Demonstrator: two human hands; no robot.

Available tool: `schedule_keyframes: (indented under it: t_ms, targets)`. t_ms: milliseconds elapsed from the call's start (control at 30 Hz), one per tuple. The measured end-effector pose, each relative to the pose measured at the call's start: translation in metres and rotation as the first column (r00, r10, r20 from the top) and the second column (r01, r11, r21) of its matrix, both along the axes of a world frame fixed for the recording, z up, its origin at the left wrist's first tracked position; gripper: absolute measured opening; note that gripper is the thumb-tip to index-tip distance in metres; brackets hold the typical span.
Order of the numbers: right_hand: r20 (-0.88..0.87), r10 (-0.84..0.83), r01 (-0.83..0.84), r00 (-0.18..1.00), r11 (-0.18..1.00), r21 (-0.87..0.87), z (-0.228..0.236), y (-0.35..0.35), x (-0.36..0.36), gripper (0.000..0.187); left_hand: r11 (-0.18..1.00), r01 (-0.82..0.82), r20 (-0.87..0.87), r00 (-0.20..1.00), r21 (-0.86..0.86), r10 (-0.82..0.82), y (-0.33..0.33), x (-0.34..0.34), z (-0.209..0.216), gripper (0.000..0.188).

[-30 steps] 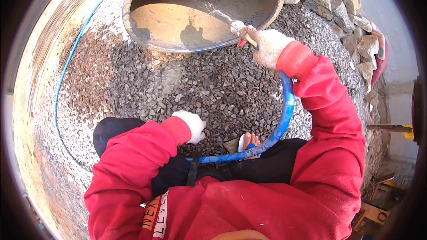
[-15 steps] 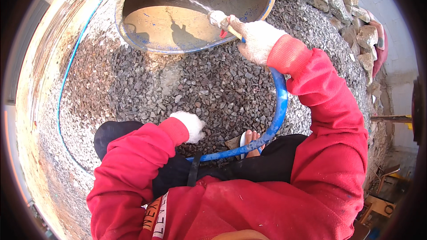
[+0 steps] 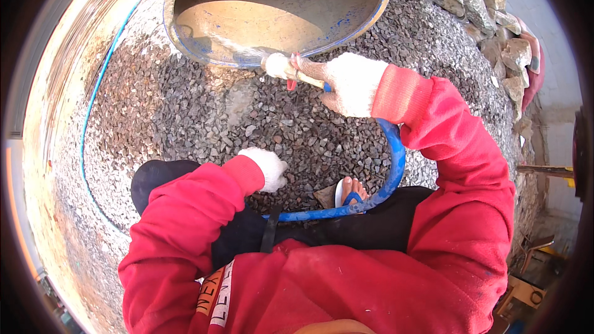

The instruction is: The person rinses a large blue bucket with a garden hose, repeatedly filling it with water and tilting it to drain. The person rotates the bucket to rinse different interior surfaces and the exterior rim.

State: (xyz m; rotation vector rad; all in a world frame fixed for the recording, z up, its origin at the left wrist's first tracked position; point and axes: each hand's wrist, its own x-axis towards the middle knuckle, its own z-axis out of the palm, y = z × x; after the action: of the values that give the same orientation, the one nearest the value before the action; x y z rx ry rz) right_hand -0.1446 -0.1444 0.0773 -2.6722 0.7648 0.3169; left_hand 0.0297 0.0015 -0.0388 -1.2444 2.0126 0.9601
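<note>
1. the blue hose [image 3: 390, 167] was the thing in hand: its pale nozzle end [image 3: 277, 65] stuck out past the right hand's fingers, just at the near rim of the big blue drum [image 3: 371, 15].
2. the right hand [image 3: 349, 83], in a white work glove, was closed around the hose end, fingers wrapped tight, holding it level and aimed into the drum's mouth.
3. a thin spray of water [image 3: 238, 46] showed beyond the nozzle, over the drum's tan, wet-looking inside.
4. from under the right hand the hose curved back toward the person, past a foot in a blue-strapped sandal [image 3: 351, 193], then ran off to the left.
5. the left hand [image 3: 266, 168], also gloved, hung curled and holding nothing, low over the grey gravel [image 3: 185, 117], well apart from the right.
6. beyond the right hand, rough stones [image 3: 489, 6] edged the gravel.
7. judging by this, wetting the drum was under way: the inside looked partly wetted, no standing water could be made out, so most of it seemed left.
</note>
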Motion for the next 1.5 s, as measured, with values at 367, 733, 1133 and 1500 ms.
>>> schedule_keyframes:
  t_ms: [367, 733, 1133, 1500]
  targets:
    - [-0.338, -0.335, 0.352, 0.88, 0.936, -0.012, -0.033, 0.005, -0.075, 0.055, 0.999, 0.009, -0.042, 0.999, -0.032, -0.01, 0.005, 0.003, 0.007, 0.04]
    - [-0.072, -0.063, 0.068, 0.995, 0.995, 0.071, -0.025, 0.05, -0.038, 0.054, 0.999, 0.037, -0.016, 0.999, -0.012, -0.037, -0.004, -0.013, 0.001, 0.041]
    - [0.127, -0.015, 0.019, 0.992, 0.999, -0.033, 0.01, 0.064, -0.023, 0.057, 0.998, 0.046, 0.006, 0.999, 0.033, -0.046, -0.008, -0.01, -0.002, 0.044]
    - [0.384, -0.134, 0.233, 0.913, 0.946, -0.224, 0.036, 0.064, -0.034, 0.074, 0.999, 0.052, -0.014, 0.999, -0.01, -0.052, -0.007, -0.009, -0.009, 0.043]
